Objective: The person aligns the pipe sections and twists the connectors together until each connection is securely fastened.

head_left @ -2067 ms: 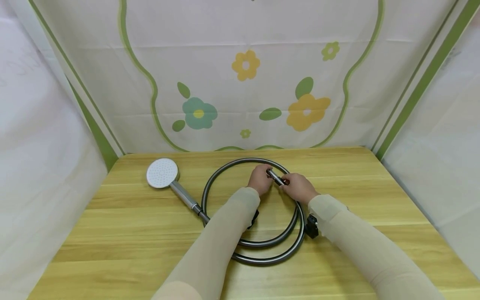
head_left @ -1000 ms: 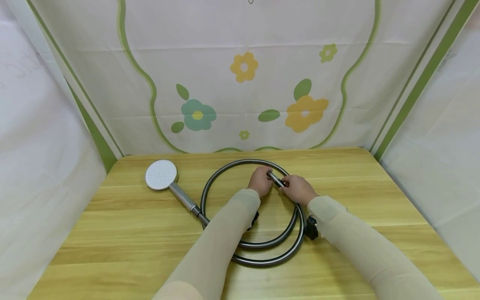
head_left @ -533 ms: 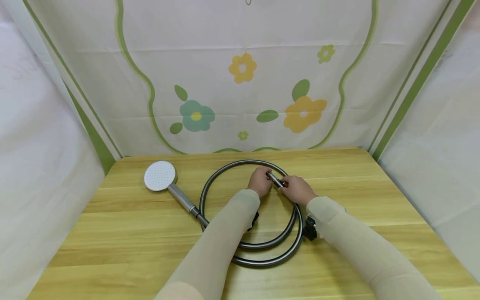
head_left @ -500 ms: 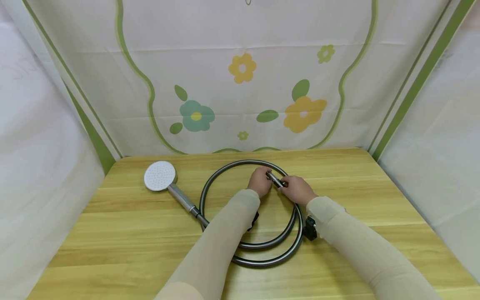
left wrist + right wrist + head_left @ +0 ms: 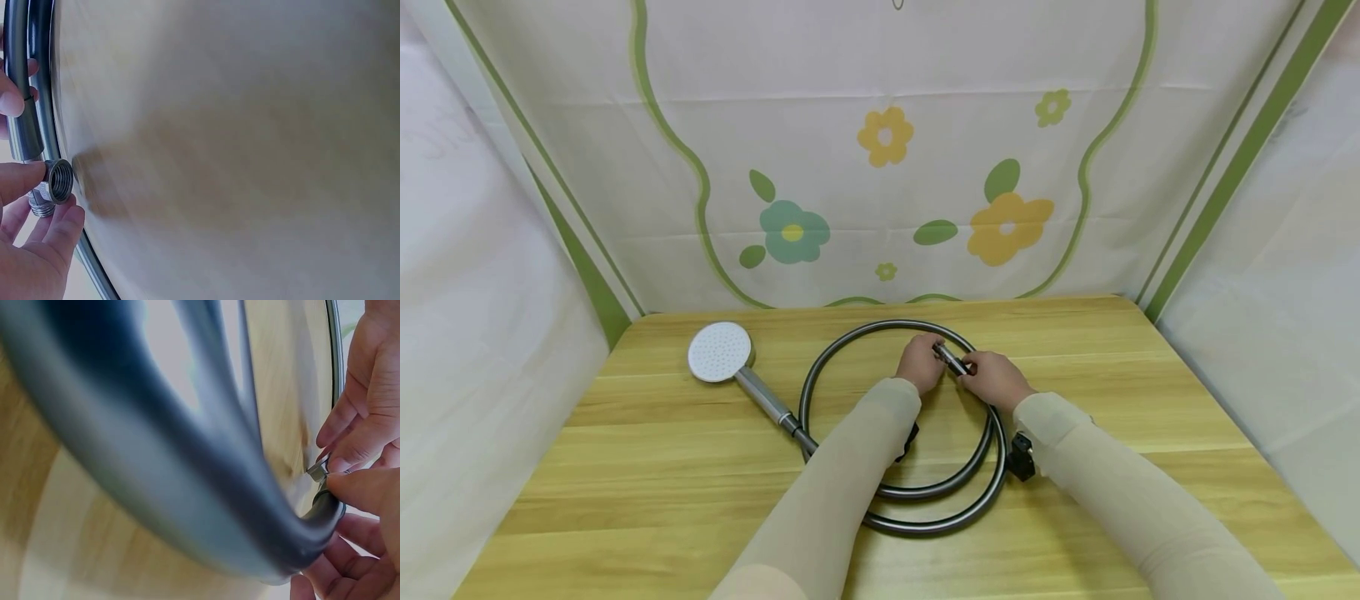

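A shower hose (image 5: 925, 528) lies in loops on the wooden table. One end joins a hand shower (image 5: 720, 352) with a white face and grey handle, lying at the left. My right hand (image 5: 997, 380) grips the hose's other end by its dark sleeve (image 5: 25, 139). Just beyond it my left hand (image 5: 920, 363) pinches a metal nut (image 5: 60, 181), ring-shaped and threaded inside. In the left wrist view, a threaded metal end (image 5: 42, 206) shows beside the nut. Fingers partly cover where nut and hose end meet. The right wrist view has the hose blurred and close.
The wooden table (image 5: 647, 500) reaches back to a white cloth (image 5: 842, 58) printed with flowers. White cloth walls (image 5: 1285, 250) stand on both sides. The hose loops pass beneath both forearms. A black wrist camera (image 5: 1022, 456) hangs under the right cuff.
The head view has shifted slightly. Both hands keep almost the same place and hold on the hose end and nut. The hand shower and hose loops stay put.
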A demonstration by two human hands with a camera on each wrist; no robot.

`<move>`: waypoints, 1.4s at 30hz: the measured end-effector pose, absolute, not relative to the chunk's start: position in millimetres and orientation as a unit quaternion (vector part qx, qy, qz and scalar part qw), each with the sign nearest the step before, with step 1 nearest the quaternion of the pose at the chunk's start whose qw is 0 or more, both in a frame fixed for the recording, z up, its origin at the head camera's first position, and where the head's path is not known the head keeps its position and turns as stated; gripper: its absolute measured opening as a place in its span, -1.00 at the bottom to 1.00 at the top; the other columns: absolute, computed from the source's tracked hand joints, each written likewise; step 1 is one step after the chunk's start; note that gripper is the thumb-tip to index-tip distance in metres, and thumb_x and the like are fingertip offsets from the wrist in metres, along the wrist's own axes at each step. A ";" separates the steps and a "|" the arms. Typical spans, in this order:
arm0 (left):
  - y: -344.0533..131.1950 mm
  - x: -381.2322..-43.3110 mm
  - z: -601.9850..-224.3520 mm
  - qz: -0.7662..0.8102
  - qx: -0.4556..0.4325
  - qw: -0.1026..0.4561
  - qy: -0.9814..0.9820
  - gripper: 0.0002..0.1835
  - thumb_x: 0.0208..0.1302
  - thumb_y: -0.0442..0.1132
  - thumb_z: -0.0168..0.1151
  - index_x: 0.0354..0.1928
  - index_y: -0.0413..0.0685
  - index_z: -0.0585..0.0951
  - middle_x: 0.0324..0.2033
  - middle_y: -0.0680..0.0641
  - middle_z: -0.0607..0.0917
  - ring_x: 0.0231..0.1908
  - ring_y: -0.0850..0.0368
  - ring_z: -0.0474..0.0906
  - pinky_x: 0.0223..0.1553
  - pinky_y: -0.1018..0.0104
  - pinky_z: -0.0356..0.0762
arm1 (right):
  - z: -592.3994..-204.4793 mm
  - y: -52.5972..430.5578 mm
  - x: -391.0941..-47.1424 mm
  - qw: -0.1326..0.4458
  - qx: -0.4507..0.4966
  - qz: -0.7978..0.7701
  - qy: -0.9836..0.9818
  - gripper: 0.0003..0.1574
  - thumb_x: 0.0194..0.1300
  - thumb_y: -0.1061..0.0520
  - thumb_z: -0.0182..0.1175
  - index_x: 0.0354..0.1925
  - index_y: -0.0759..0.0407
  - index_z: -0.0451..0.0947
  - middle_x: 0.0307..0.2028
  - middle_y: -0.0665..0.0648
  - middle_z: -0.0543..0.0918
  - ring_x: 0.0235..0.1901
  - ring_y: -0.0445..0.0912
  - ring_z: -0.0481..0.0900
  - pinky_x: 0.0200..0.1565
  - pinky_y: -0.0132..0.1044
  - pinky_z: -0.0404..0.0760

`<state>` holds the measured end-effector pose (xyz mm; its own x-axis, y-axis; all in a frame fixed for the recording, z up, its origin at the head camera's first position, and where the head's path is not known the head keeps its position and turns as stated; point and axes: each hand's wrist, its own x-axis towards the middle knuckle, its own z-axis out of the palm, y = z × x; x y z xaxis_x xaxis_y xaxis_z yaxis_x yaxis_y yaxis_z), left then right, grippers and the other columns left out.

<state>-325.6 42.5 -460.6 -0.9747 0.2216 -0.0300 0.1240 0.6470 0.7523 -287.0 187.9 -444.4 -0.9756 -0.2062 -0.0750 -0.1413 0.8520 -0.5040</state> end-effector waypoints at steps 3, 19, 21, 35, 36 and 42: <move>42.6 -325.9 -461.0 0.410 0.097 0.061 0.905 -0.61 0.31 -0.42 0.19 0.18 -0.16 0.55 0.07 -0.10 0.61 0.03 0.06 0.56 0.03 0.23 0.54 | -444.2 187.9 -287.4 0.067 -0.091 -0.258 0.959 -0.63 0.32 0.14 0.21 0.02 0.33 0.57 -0.48 0.08 0.57 -0.59 -0.12 0.41 -0.52 -0.30 0.39; 42.6 -325.4 -457.9 0.414 0.105 0.052 0.903 -0.70 0.30 -0.41 0.21 0.07 -0.12 0.61 0.03 -0.08 0.61 -0.15 0.11 0.54 -0.10 0.26 0.55 | -442.0 189.0 -289.6 0.070 -0.085 -0.255 0.961 -0.46 0.33 0.13 0.18 0.19 0.41 0.45 -0.47 0.10 0.56 -0.59 -0.11 0.40 -0.51 -0.30 0.37; 42.2 -325.1 -457.9 0.418 0.106 0.049 0.901 -0.73 0.29 -0.41 0.22 0.02 -0.11 0.63 0.03 -0.08 0.61 -0.19 0.12 0.53 -0.13 0.26 0.54 | -441.7 189.3 -289.6 0.069 -0.084 -0.254 0.961 -0.44 0.33 0.13 0.19 0.20 0.41 0.44 -0.46 0.10 0.57 -0.58 -0.11 0.40 -0.51 -0.30 0.37; 38.2 -325.0 -458.5 0.438 0.083 0.061 0.893 -0.66 0.28 -0.39 0.25 0.10 -0.05 0.60 0.16 -0.12 0.55 -0.05 -0.01 0.57 0.11 0.11 0.49 | -440.3 191.3 -291.7 0.074 -0.082 -0.249 0.962 -0.41 0.33 0.11 0.19 0.22 0.41 0.41 -0.35 0.14 0.60 -0.51 -0.09 0.45 -0.46 -0.27 0.42; 37.4 -324.9 -457.7 0.440 0.078 0.063 0.893 -0.63 0.28 -0.40 0.24 0.13 -0.05 0.59 0.17 -0.12 0.55 -0.07 0.00 0.57 0.09 0.12 0.50 | -440.1 191.5 -291.7 0.075 -0.081 -0.249 0.962 -0.41 0.33 0.11 0.19 0.23 0.41 0.41 -0.34 0.14 0.60 -0.51 -0.09 0.45 -0.46 -0.27 0.42; 27.3 -324.2 -452.8 0.439 0.060 0.068 0.894 -0.53 0.29 -0.45 0.16 0.25 -0.06 0.51 0.20 -0.13 0.52 -0.18 0.05 0.57 0.00 0.18 0.54 | -439.4 190.1 -292.3 0.077 -0.082 -0.244 0.963 -0.39 0.34 0.10 0.18 0.23 0.42 0.40 -0.31 0.17 0.62 -0.49 -0.09 0.47 -0.43 -0.26 0.44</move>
<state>-324.2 27.3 -452.8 -0.9834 0.1676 -0.0690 0.0480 0.6079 0.7926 -292.3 190.1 -439.4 -0.9746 -0.1963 -0.1079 -0.1211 0.8670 -0.4834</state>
